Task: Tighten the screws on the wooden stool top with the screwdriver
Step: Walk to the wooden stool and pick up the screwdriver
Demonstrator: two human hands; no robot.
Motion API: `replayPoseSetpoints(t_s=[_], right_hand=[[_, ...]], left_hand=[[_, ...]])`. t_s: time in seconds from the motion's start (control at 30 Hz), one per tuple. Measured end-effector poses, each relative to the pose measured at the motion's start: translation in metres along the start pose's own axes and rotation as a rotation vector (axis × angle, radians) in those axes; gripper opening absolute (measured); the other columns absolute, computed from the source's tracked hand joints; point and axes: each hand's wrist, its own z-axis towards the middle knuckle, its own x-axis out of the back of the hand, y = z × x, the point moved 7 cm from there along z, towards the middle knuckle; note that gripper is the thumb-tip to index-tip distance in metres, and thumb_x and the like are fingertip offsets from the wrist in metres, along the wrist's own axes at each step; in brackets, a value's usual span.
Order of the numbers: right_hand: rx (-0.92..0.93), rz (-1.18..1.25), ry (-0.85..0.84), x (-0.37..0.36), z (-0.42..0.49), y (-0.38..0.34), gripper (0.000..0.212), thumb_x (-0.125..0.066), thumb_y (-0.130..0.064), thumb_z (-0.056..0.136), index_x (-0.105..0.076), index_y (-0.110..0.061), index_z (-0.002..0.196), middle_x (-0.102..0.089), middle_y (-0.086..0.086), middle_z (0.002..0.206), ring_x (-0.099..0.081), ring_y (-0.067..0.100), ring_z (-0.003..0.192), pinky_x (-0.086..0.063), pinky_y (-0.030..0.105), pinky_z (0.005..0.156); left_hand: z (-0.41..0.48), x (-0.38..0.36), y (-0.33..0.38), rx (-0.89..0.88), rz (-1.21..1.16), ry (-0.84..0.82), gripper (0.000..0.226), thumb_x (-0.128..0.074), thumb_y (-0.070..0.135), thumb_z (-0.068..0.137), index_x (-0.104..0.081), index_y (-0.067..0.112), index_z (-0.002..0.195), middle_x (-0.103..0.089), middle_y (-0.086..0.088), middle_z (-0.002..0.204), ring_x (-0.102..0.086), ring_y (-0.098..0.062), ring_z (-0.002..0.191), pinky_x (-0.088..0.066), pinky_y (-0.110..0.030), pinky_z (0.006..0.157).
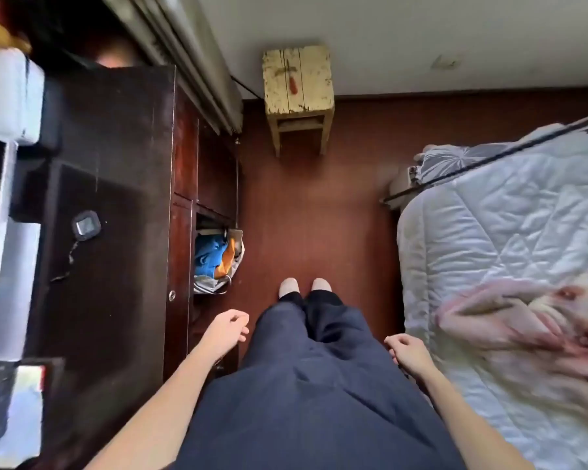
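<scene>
A worn, pale yellow wooden stool (311,83) stands against the far wall, well ahead of me. On its top lies a screwdriver (292,81) with a red handle, its shaft pointing away from me. Any screws in the top are too small to make out. My left hand (228,329) hangs beside my left leg with loosely curled fingers and holds nothing. My right hand (406,351) hangs beside my right leg, also loosely curled and holding nothing. Both hands are far from the stool.
A dark wooden cabinet (116,198) runs along my left, with an open shelf holding blue and orange bags (216,256). A bed with a white quilt (506,249) fills the right. Reddish wooden floor (313,215) stretches between them up to the stool.
</scene>
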Motion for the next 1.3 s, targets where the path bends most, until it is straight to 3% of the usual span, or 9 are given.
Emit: replayPoseSetpoints(t_s=[0.23,0.47,0.6,0.67,0.8,0.93,1.13,1.3], right_hand=[[0.205,-0.022,0.011,0.018,0.041,-0.161,0.017,-0.061,-0.015,0.106,-0.069,-0.009,0.092,-0.062,0.009,0.074,-0.053,0.021,0.064,-0.038,0.028,0.057],[0.322,0.053,0.06,0.037,0.074,-0.31,0.013,-0.063,-0.021,0.107,-0.073,-0.013,0.103,-0.068,0.004,0.083,-0.059,0.016,0.066,-0.043,0.023,0.059],[0.255,0.054,0.092,0.041,0.084,-0.333,0.015,-0.065,-0.02,0.106,-0.074,-0.009,0.1,-0.067,0.004,0.077,-0.058,0.016,0.061,-0.042,0.019,0.052],[0.212,0.054,0.106,0.045,0.087,-0.333,0.017,-0.066,-0.017,0.105,-0.075,-0.005,0.098,-0.066,0.003,0.072,-0.056,0.017,0.061,-0.042,0.02,0.05],[0.091,0.059,0.115,0.054,0.089,-0.323,0.019,-0.064,-0.009,0.104,-0.074,-0.001,0.09,-0.064,0.007,0.069,-0.053,0.023,0.067,-0.043,0.033,0.067],[0.0,0.023,0.081,0.067,0.094,-0.328,0.02,-0.061,-0.006,0.105,-0.076,0.005,0.095,-0.064,0.01,0.072,-0.051,0.021,0.063,-0.041,0.032,0.06],[-0.013,-0.028,0.065,0.104,0.126,-0.395,0.026,-0.058,-0.006,0.105,-0.073,0.015,0.103,-0.063,0.014,0.076,-0.05,0.024,0.065,-0.038,0.018,0.044],[0.025,-0.001,0.032,0.121,0.167,-0.472,0.027,-0.058,-0.008,0.108,-0.071,0.015,0.101,-0.06,0.016,0.077,-0.05,0.027,0.073,-0.04,0.034,0.074]], left_hand=[[0.007,0.028,0.01,0.092,0.0,0.031,0.016,-0.051,0.008,0.105,-0.066,0.0,0.107,-0.062,-0.013,0.084,-0.051,-0.015,0.061,-0.04,-0.013,0.045],[0.052,0.078,0.043,0.146,0.093,0.0,0.015,-0.056,0.009,0.101,-0.069,0.011,0.094,-0.069,-0.004,0.082,-0.057,-0.014,0.068,-0.042,-0.022,0.061],[0.09,0.107,0.101,0.114,0.133,-0.047,0.023,-0.051,0.003,0.101,-0.055,0.01,0.079,-0.058,-0.008,0.076,-0.047,-0.017,0.068,-0.034,-0.028,0.063],[0.111,0.12,0.141,0.124,0.07,-0.032,0.024,-0.048,0.004,0.103,-0.055,0.006,0.08,-0.055,-0.011,0.071,-0.045,-0.018,0.059,-0.036,-0.024,0.052],[0.154,0.138,0.239,0.056,-0.08,-0.02,0.019,-0.048,0.004,0.106,-0.057,0.005,0.088,-0.052,-0.011,0.073,-0.043,-0.016,0.055,-0.033,-0.014,0.038],[0.187,0.149,0.339,-0.08,-0.086,-0.009,0.013,-0.051,0.011,0.105,-0.063,0.006,0.107,-0.064,-0.012,0.083,-0.054,-0.014,0.06,-0.04,-0.016,0.048],[0.222,0.152,0.414,-0.092,-0.087,0.032,0.016,-0.051,0.016,0.106,-0.065,0.012,0.111,-0.068,-0.008,0.087,-0.059,-0.013,0.065,-0.043,-0.023,0.058],[0.236,0.145,0.399,0.042,-0.056,0.054,0.015,-0.052,0.016,0.105,-0.066,0.011,0.109,-0.068,-0.009,0.088,-0.058,-0.015,0.068,-0.043,-0.021,0.056]])
